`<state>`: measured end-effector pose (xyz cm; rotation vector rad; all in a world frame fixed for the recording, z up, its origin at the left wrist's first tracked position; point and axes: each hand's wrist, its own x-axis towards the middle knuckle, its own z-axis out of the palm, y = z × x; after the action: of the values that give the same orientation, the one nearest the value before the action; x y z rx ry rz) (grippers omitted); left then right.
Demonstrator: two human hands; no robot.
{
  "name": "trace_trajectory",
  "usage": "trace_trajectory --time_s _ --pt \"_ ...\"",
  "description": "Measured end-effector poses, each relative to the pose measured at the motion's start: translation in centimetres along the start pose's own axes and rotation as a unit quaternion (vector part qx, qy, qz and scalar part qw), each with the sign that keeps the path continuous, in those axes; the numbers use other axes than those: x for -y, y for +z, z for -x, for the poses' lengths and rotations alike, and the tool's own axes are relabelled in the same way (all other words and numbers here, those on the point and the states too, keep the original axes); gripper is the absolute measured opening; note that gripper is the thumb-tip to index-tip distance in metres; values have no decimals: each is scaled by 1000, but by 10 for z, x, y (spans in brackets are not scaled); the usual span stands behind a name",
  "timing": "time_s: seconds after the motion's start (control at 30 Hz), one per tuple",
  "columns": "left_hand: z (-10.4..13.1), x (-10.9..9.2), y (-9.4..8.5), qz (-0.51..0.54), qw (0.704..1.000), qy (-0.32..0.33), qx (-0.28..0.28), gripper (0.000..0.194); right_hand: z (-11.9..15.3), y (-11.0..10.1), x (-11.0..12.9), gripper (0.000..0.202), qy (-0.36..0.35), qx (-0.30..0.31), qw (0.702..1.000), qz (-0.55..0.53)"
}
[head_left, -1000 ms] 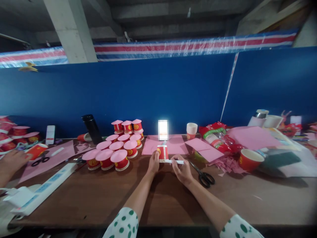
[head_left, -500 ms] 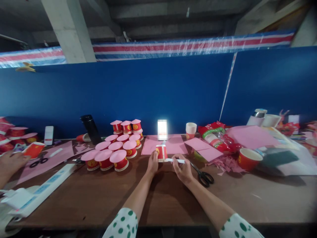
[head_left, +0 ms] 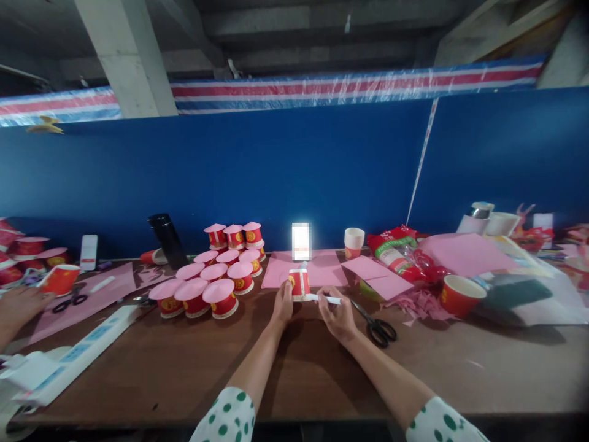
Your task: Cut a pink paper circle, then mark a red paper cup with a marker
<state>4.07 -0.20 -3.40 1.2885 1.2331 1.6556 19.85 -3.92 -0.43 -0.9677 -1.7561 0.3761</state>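
My left hand (head_left: pixel 284 303) is closed around the side of a red paper cup (head_left: pixel 301 283) with a gold emblem, held upside down just above the table. In my right hand (head_left: pixel 337 316) is a slim white pen (head_left: pixel 327 299), pinched between the fingers and lying nearly level. Its tip points left and meets, or nearly meets, the cup's lower rim; I cannot tell which. Black-handled scissors (head_left: pixel 381 332) lie beside my right hand. To the left stand several upside-down red cups (head_left: pixel 221 299) topped with pink paper cones.
Behind my hands are pink sheets (head_left: pixel 327 270) and a bright phone (head_left: pixel 301 240). A white power strip (head_left: pixel 87 350) and black flask (head_left: pixel 167 240) stand left. Stacked cups (head_left: pixel 354 242), a red bag (head_left: pixel 396 248) and paper scraps (head_left: pixel 426 307) lie right. Another person's hand (head_left: pixel 21 307) holds a cup.
The whole view has shifted very slightly. Both hands keep their grips, and the pen tip stays at the cup's lower rim.
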Motion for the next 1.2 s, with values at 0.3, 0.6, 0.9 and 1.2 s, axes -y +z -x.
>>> trace_trajectory --time_s 0.3,0.6,0.9,1.2 --pt "1 -2 2 22 999 -34 -7 40 -1 -1 0 19 0 -12 1000 -17" --pt "0 0 0 26 998 -63 0 44 -1 0 -2 17 0 -10 1000 -15" --pt "0 3 1 48 996 -72 -8 46 -1 -1 -1 20 -4 2 1000 0" --pt "4 -2 3 96 991 -97 6 44 0 0 -1 18 -4 -13 1000 -8"
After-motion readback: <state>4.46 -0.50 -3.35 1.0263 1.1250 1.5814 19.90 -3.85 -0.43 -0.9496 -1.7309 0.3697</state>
